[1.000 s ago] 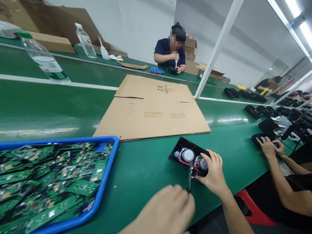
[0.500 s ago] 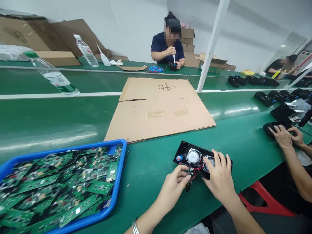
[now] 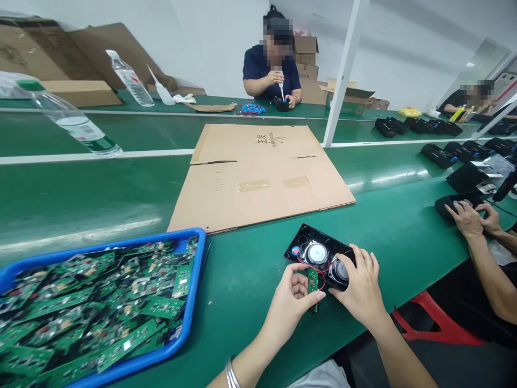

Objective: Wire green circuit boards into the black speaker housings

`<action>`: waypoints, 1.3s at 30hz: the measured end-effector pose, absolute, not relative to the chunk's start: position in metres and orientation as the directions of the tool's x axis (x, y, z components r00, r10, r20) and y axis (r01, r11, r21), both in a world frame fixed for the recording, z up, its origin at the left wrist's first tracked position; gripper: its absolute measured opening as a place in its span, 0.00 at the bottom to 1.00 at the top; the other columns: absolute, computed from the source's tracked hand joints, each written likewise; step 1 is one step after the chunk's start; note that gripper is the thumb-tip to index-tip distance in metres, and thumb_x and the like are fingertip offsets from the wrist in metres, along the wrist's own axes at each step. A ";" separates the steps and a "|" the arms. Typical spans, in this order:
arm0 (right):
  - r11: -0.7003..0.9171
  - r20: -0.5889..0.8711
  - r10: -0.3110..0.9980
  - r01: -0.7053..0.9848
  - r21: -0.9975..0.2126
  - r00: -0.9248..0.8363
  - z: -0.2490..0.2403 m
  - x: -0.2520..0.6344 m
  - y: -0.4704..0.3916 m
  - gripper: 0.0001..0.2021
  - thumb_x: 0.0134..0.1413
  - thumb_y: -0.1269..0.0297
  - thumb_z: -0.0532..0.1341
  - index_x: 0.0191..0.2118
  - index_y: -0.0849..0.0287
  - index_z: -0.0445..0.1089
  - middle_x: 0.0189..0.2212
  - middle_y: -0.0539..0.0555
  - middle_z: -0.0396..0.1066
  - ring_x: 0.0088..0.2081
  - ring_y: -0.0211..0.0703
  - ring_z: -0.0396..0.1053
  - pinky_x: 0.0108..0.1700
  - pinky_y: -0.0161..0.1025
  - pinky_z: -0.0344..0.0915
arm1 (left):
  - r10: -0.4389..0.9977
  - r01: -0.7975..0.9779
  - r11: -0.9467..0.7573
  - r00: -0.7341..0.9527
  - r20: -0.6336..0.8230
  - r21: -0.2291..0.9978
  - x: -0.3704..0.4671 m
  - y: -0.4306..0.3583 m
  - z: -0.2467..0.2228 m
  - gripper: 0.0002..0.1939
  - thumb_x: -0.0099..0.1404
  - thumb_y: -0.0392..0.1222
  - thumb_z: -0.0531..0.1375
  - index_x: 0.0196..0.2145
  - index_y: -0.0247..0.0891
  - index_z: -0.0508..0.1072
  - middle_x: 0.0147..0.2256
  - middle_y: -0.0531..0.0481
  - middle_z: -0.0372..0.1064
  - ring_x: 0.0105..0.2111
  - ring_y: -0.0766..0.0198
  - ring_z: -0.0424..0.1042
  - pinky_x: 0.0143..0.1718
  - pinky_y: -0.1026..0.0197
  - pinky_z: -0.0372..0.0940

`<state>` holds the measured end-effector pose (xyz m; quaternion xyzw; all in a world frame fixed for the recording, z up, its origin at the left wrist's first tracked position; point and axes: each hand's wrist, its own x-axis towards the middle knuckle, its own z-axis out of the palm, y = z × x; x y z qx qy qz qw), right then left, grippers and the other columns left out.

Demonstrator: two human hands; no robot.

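Note:
A black speaker panel [image 3: 307, 243] with two round speaker drivers and red wires lies on the green bench near the front edge. My right hand [image 3: 361, 288] rests on its right end, fingers over the right driver. My left hand [image 3: 291, 302] pinches a small green circuit board [image 3: 312, 280] that hangs by the red wires at the panel's front edge. A bracelet shows on my left wrist.
A blue tray [image 3: 189, 302] heaped with several green circuit boards sits at the left. A flat cardboard sheet [image 3: 258, 178] lies behind the panel. A water bottle [image 3: 72, 121] lies farther left. A co-worker's hands [image 3: 470, 218] work at the right; another person sits across the bench.
My left hand came up from the bottom of the view and took hold of the small circuit board. The camera view shifted slightly; the right hand stays on the panel.

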<state>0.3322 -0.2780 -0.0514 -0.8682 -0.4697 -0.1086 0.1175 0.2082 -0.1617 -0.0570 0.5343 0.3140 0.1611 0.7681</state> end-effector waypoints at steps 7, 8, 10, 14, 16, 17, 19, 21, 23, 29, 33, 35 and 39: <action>-0.529 0.285 0.788 0.837 -0.140 0.546 -0.053 0.333 -0.278 0.26 0.38 0.61 0.65 0.47 0.55 0.61 0.53 0.60 0.55 0.53 0.60 0.54 0.54 0.61 0.49 | 0.599 0.106 0.312 0.750 -0.282 0.944 0.210 -0.164 -0.050 0.29 0.44 0.42 0.66 0.41 0.39 0.57 0.22 0.63 0.54 0.20 0.70 0.54 0.22 0.66 0.52; -0.527 0.282 0.790 0.838 -0.140 0.544 -0.053 0.333 -0.278 0.26 0.38 0.61 0.65 0.47 0.55 0.61 0.53 0.60 0.55 0.53 0.60 0.54 0.55 0.60 0.49 | 0.585 0.111 0.320 0.758 -0.288 0.941 0.211 -0.164 -0.050 0.27 0.44 0.42 0.66 0.40 0.39 0.58 0.21 0.63 0.53 0.20 0.71 0.54 0.22 0.66 0.52; -0.523 0.278 0.794 0.841 -0.141 0.540 -0.054 0.333 -0.277 0.26 0.38 0.60 0.65 0.47 0.55 0.61 0.53 0.60 0.55 0.53 0.59 0.54 0.55 0.60 0.48 | 0.570 0.119 0.329 0.766 -0.298 0.937 0.212 -0.162 -0.051 0.25 0.44 0.42 0.66 0.38 0.38 0.59 0.20 0.64 0.52 0.19 0.71 0.53 0.22 0.66 0.52; -0.530 0.272 0.792 0.836 -0.139 0.547 -0.056 0.342 -0.280 0.27 0.37 0.58 0.65 0.47 0.55 0.61 0.52 0.59 0.56 0.53 0.58 0.55 0.54 0.58 0.48 | 0.533 0.116 0.378 0.784 -0.318 0.919 0.210 -0.158 -0.052 0.26 0.48 0.42 0.64 0.43 0.38 0.58 0.22 0.61 0.58 0.20 0.71 0.59 0.25 0.65 0.57; -0.561 0.289 0.770 0.819 -0.120 0.569 -0.057 0.353 -0.285 0.28 0.37 0.57 0.66 0.48 0.55 0.60 0.52 0.59 0.57 0.52 0.58 0.56 0.53 0.57 0.49 | 0.483 0.104 0.411 0.818 -0.313 0.906 0.207 -0.156 -0.051 0.29 0.49 0.40 0.63 0.47 0.38 0.56 0.27 0.57 0.62 0.25 0.69 0.65 0.30 0.62 0.62; -0.582 0.305 0.752 0.806 -0.107 0.584 -0.058 0.360 -0.288 0.28 0.36 0.57 0.66 0.47 0.55 0.60 0.51 0.59 0.57 0.52 0.59 0.56 0.53 0.57 0.50 | 0.445 0.097 0.426 0.843 -0.302 0.899 0.206 -0.155 -0.051 0.31 0.49 0.38 0.63 0.49 0.38 0.55 0.31 0.54 0.64 0.28 0.67 0.67 0.34 0.60 0.63; -0.633 0.339 0.707 0.769 -0.087 0.621 -0.059 0.374 -0.294 0.28 0.36 0.55 0.65 0.47 0.55 0.61 0.50 0.60 0.58 0.51 0.59 0.57 0.51 0.57 0.52 | 0.377 0.080 0.431 0.889 -0.260 0.899 0.205 -0.154 -0.051 0.34 0.48 0.36 0.64 0.52 0.40 0.56 0.37 0.49 0.64 0.33 0.65 0.70 0.38 0.58 0.65; -0.678 0.355 0.662 0.729 -0.089 0.660 -0.059 0.385 -0.298 0.27 0.36 0.54 0.65 0.45 0.55 0.62 0.50 0.59 0.58 0.50 0.60 0.57 0.50 0.57 0.52 | 0.371 0.062 0.366 0.906 -0.206 0.929 0.208 -0.156 -0.052 0.31 0.49 0.35 0.62 0.51 0.42 0.61 0.41 0.47 0.63 0.35 0.63 0.70 0.38 0.57 0.66; -0.713 0.348 0.623 0.691 -0.115 0.701 -0.056 0.391 -0.301 0.27 0.35 0.53 0.65 0.45 0.54 0.62 0.50 0.59 0.59 0.50 0.60 0.57 0.50 0.56 0.52 | 0.417 0.043 0.241 0.898 -0.143 0.970 0.213 -0.159 -0.054 0.24 0.51 0.35 0.61 0.48 0.41 0.67 0.43 0.46 0.64 0.35 0.63 0.70 0.37 0.58 0.67; -0.745 0.309 0.569 0.637 -0.199 0.762 -0.043 0.386 -0.304 0.28 0.32 0.54 0.66 0.44 0.53 0.62 0.51 0.57 0.59 0.52 0.58 0.56 0.51 0.55 0.51 | 0.440 -0.041 0.025 0.898 0.025 0.999 0.231 -0.164 -0.055 0.15 0.57 0.37 0.57 0.43 0.43 0.73 0.44 0.47 0.67 0.36 0.62 0.71 0.37 0.59 0.69; -0.705 0.288 0.606 0.668 -0.239 0.742 -0.041 0.376 -0.305 0.27 0.33 0.55 0.66 0.44 0.53 0.61 0.52 0.56 0.58 0.53 0.57 0.56 0.52 0.53 0.50 | 0.440 -0.088 -0.086 0.890 0.116 0.992 0.232 -0.164 -0.056 0.11 0.60 0.40 0.56 0.39 0.42 0.75 0.42 0.45 0.69 0.32 0.63 0.71 0.32 0.61 0.70; -0.694 0.271 0.616 0.673 -0.257 0.739 -0.041 0.372 -0.305 0.28 0.33 0.56 0.66 0.44 0.53 0.61 0.52 0.56 0.58 0.53 0.57 0.55 0.53 0.53 0.50 | 0.440 -0.117 -0.127 0.883 0.162 0.985 0.229 -0.165 -0.056 0.12 0.61 0.41 0.54 0.39 0.41 0.76 0.41 0.45 0.71 0.30 0.64 0.71 0.31 0.61 0.70; -0.674 0.262 0.632 0.684 -0.278 0.729 -0.041 0.365 -0.303 0.28 0.32 0.56 0.67 0.44 0.53 0.61 0.52 0.57 0.58 0.54 0.58 0.55 0.53 0.54 0.50 | 0.475 -0.126 -0.198 0.855 0.208 0.972 0.222 -0.166 -0.052 0.12 0.62 0.39 0.53 0.38 0.40 0.76 0.37 0.44 0.73 0.33 0.62 0.71 0.35 0.60 0.69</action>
